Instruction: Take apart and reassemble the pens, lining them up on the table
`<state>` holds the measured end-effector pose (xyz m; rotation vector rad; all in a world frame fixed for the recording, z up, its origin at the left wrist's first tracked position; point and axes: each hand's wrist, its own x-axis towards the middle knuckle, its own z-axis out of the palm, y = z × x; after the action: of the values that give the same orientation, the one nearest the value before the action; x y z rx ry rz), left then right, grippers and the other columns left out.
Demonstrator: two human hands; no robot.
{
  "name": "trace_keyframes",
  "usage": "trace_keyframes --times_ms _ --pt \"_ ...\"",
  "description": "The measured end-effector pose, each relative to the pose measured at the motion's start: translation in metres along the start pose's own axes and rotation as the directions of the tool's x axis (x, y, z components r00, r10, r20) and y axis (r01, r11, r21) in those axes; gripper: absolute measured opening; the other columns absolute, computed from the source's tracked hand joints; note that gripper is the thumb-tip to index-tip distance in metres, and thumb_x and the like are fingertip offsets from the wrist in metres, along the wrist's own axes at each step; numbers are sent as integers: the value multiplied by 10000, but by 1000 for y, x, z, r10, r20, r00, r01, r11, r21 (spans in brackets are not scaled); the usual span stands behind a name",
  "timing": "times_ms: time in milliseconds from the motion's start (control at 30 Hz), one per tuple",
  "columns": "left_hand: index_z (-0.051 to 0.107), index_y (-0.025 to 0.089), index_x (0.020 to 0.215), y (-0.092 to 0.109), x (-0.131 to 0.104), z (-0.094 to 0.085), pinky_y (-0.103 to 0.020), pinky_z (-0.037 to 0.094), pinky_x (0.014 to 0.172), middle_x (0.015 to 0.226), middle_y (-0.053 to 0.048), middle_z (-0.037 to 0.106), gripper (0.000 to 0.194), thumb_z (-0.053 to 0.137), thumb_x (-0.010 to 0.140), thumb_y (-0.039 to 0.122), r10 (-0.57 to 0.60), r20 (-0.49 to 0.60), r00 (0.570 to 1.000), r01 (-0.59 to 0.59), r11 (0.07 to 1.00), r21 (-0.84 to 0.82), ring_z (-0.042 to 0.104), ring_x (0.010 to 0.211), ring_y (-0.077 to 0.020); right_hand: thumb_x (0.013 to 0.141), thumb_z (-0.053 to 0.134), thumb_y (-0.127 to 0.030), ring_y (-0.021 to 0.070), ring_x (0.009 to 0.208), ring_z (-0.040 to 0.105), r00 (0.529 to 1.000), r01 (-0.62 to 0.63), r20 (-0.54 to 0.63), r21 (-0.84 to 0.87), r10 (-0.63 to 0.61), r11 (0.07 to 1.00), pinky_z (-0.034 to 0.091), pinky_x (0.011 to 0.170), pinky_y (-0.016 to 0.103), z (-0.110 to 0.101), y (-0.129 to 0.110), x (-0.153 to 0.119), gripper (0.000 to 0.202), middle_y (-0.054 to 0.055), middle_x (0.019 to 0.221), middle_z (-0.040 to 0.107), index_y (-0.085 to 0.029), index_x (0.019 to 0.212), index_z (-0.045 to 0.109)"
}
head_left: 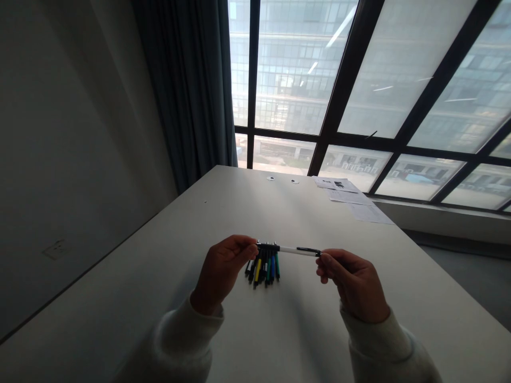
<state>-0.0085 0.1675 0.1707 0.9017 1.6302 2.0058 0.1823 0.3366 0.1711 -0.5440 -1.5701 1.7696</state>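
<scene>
A white ballpoint pen with a black grip and black clip is stretched level between my two hands, above the table. My left hand pinches its black tip end between thumb and fingers. At the clip end, my right hand pinches the other end the same way. Behind and below the held pen, a bunch of pens lies side by side on the table, with black, yellow, green and blue bodies. The held pen and my left fingers hide part of the bunch's far ends.
The white table reaches toward the window. Printed papers lie at its far right edge, and two small round pieces sit at the far edge. A dark curtain and a wall socket are to the left.
</scene>
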Motion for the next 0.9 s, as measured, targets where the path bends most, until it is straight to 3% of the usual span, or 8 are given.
trace_keyframes --times_ms 500,900 --pt "682 125 935 -4 0 0 -226 534 644 742 -42 707 245 727 781 310 -46 41 998 49 996 -74 644 677 -125 729 792 -262 163 579 632 1000 14 -5 2 -14 1000 545 506 283 -1 2 2 176 51 649 689 -148 850 735" --pt "704 123 899 -1 -1 1 -244 550 687 715 -43 713 221 746 757 288 -7 4 1000 8 999 -46 667 687 -141 746 779 -276 160 573 635 1000 4 13 -20 -4 1000 545 521 280 -2 3 2 193 56 642 695 -147 883 738"
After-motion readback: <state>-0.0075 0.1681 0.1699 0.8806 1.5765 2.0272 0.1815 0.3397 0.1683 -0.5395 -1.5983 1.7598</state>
